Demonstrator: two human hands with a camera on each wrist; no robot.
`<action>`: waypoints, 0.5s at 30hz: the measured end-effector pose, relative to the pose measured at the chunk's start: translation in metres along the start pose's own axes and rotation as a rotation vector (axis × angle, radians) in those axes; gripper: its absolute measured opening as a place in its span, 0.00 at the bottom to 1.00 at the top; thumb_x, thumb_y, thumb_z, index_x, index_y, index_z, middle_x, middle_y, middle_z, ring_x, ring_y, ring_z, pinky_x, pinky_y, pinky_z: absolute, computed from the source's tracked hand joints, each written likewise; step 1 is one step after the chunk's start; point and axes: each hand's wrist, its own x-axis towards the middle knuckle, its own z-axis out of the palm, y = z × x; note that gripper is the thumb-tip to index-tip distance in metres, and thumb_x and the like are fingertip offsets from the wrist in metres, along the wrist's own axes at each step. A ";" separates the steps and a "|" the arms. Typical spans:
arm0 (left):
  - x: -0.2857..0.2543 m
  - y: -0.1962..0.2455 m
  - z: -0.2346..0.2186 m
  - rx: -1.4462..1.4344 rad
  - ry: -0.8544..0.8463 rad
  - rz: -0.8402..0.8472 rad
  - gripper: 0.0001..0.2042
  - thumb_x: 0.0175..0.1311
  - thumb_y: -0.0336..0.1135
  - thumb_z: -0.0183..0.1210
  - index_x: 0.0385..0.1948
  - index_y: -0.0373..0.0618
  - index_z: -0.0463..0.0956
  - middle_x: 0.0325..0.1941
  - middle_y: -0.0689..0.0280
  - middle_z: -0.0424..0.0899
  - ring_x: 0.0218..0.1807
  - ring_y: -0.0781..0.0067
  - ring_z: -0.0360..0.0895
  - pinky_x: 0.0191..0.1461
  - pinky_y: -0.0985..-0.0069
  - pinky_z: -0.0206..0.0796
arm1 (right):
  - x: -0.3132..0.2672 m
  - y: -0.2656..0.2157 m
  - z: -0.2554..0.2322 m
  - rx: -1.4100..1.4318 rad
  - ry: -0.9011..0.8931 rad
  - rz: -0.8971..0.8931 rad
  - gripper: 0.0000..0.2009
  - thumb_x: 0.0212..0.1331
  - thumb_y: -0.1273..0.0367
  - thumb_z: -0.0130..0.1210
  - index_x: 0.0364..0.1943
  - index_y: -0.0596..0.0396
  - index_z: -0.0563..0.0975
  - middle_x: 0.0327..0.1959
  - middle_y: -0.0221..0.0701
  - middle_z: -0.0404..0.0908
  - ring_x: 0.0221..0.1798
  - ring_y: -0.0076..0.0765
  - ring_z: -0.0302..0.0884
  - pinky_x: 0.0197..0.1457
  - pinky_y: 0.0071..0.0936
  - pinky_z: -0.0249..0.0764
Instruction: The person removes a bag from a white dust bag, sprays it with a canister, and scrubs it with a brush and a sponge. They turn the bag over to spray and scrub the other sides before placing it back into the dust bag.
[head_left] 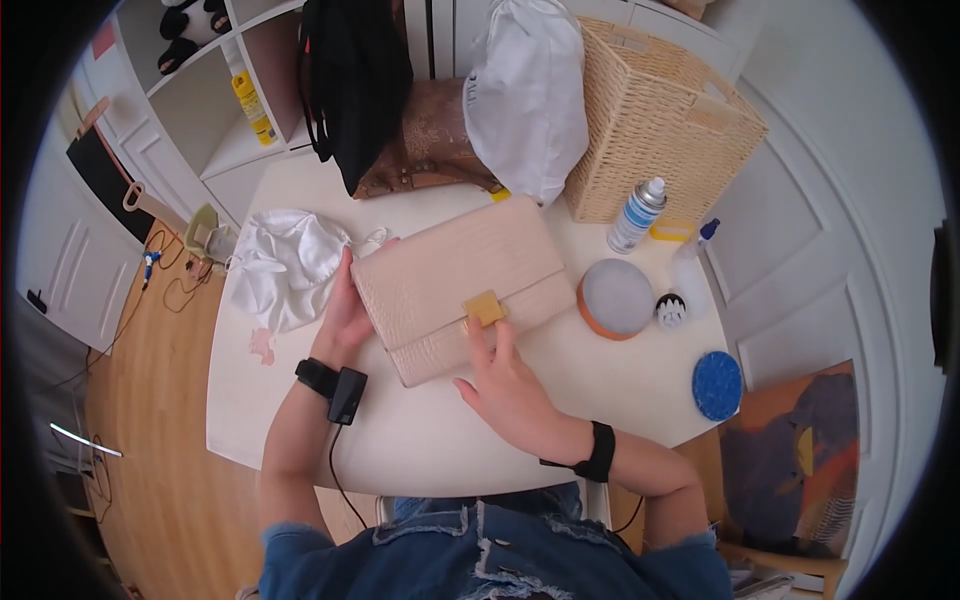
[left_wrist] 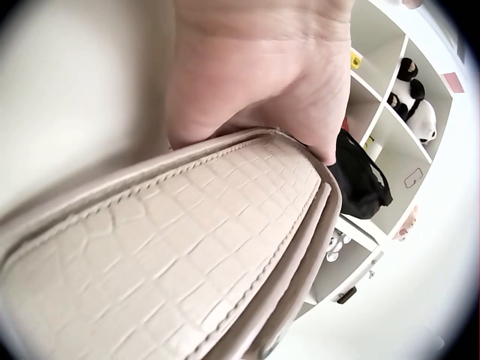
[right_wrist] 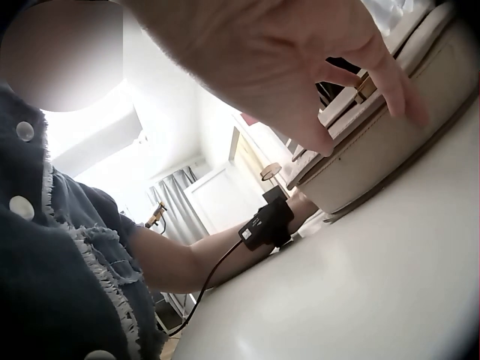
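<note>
A pale pink clutch bag with a crocodile-look texture is held tilted over the white table, its flap toward the person. My left hand grips its left end; in the left wrist view the palm lies against the bag's end and the fingertips are hidden. At the flap's edge sits a square gold clasp. The fingertips of my right hand touch it from below, with the thumb spread apart. Seen from the right wrist, those fingers reach across the bag's side.
Left of the bag lies a crumpled white dust bag. To the right are a round grey-topped tin, a spray can, a small brush and a blue round pad. Behind stand a wicker basket, a brown bag and a black bag.
</note>
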 end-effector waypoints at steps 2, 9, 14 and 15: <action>0.006 -0.004 -0.009 -0.029 -0.002 -0.003 0.37 0.67 0.66 0.38 0.66 0.42 0.59 0.67 0.57 0.66 0.67 0.59 0.64 0.71 0.61 0.55 | 0.008 -0.005 0.002 -0.087 -0.014 0.016 0.35 0.57 0.68 0.59 0.64 0.70 0.54 0.51 0.56 0.57 0.45 0.52 0.75 0.44 0.38 0.77; 0.011 -0.017 -0.015 0.056 0.099 -0.022 0.41 0.63 0.72 0.36 0.67 0.47 0.59 0.68 0.57 0.65 0.67 0.58 0.64 0.70 0.59 0.57 | 0.018 0.002 0.007 -0.130 0.039 -0.010 0.35 0.57 0.66 0.59 0.64 0.70 0.56 0.55 0.60 0.55 0.43 0.53 0.77 0.44 0.38 0.78; 0.012 -0.012 -0.024 0.092 0.077 -0.003 0.42 0.62 0.72 0.34 0.66 0.46 0.59 0.69 0.57 0.64 0.68 0.58 0.64 0.70 0.60 0.57 | 0.015 0.021 -0.028 0.125 -0.094 0.064 0.30 0.58 0.67 0.58 0.63 0.62 0.61 0.54 0.55 0.68 0.49 0.53 0.76 0.44 0.37 0.78; 0.011 -0.010 -0.025 0.057 0.065 -0.014 0.41 0.63 0.72 0.35 0.66 0.45 0.60 0.68 0.58 0.65 0.66 0.59 0.65 0.69 0.61 0.60 | 0.021 0.042 -0.031 0.102 0.239 -0.041 0.27 0.56 0.69 0.59 0.61 0.58 0.65 0.47 0.47 0.72 0.46 0.47 0.77 0.44 0.34 0.77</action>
